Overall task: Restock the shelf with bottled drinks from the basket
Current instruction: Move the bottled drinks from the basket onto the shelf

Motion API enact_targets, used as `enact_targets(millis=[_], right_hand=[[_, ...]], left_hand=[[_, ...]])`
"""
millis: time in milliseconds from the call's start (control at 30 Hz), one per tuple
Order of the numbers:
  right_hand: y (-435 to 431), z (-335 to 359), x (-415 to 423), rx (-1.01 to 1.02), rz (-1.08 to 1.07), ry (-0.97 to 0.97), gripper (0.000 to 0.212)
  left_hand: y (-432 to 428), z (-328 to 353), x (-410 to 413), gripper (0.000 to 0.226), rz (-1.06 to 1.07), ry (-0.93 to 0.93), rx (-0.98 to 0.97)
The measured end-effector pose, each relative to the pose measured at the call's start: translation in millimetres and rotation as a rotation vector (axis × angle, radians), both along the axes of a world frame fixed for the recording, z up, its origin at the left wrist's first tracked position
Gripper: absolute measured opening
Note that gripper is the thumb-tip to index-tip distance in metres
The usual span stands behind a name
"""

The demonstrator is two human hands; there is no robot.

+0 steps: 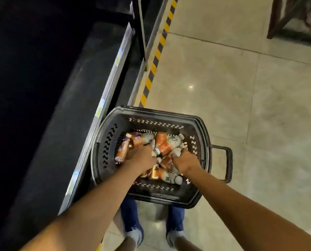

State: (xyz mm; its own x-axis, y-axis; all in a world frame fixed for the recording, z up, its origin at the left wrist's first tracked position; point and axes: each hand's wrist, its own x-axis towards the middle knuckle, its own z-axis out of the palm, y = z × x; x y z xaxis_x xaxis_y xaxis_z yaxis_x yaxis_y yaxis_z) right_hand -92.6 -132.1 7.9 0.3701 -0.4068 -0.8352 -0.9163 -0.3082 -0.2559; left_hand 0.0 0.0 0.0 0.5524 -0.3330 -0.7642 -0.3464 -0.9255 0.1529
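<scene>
Head view: left hand [144,157] and right hand [184,163] both curl fingers round orange-labelled bottles [142,139] in the basket [169,115]. The bottles look full, smooth and weighty, so grip mid-body.

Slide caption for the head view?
Left hand and right hand grasp bottles in the basket beside the shelf.

It was a shop. A shopping basket [160,114] of drink bottles [166,144] sat on shiny floor tiles [241,109]. Left of the basket ran a dark shelf [86,84] with price tags [98,110] on its edge.
</scene>
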Motion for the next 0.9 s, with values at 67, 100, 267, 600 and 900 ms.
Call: enact_targets(millis=[67, 100, 267, 600, 900], right_hand=[[5.8, -57.8, 4.1, 0.054, -0.196, 0.017, 0.054], [9.2, -86.9, 6.4, 0.083, -0.295, 0.023, 0.058], [28.0, -204.5, 13.2, 0.079, -0.758, 0.1, 0.08], [37.7, -276.4, 50.1, -0.063, -1.295, 0.013, 0.115], [20.8, -207.7, 10.2, 0.144, -1.157, -0.272, 0.101]], left_hand=[[6.5, -59.7, 2.9, 0.053, 0.069, 0.02, -0.001], [11.9, -92.8, 4.3, 0.059, 0.126, 0.031, -0.019], [22.9, -214.6, -1.5, 0.084, 0.343, 0.08, -0.027], [26.8, -265.2, 11.2, 0.082, 0.227, -0.112, -0.016], [20.0, -189.3, 16.3, 0.079, 0.829, 0.205, -0.286]])
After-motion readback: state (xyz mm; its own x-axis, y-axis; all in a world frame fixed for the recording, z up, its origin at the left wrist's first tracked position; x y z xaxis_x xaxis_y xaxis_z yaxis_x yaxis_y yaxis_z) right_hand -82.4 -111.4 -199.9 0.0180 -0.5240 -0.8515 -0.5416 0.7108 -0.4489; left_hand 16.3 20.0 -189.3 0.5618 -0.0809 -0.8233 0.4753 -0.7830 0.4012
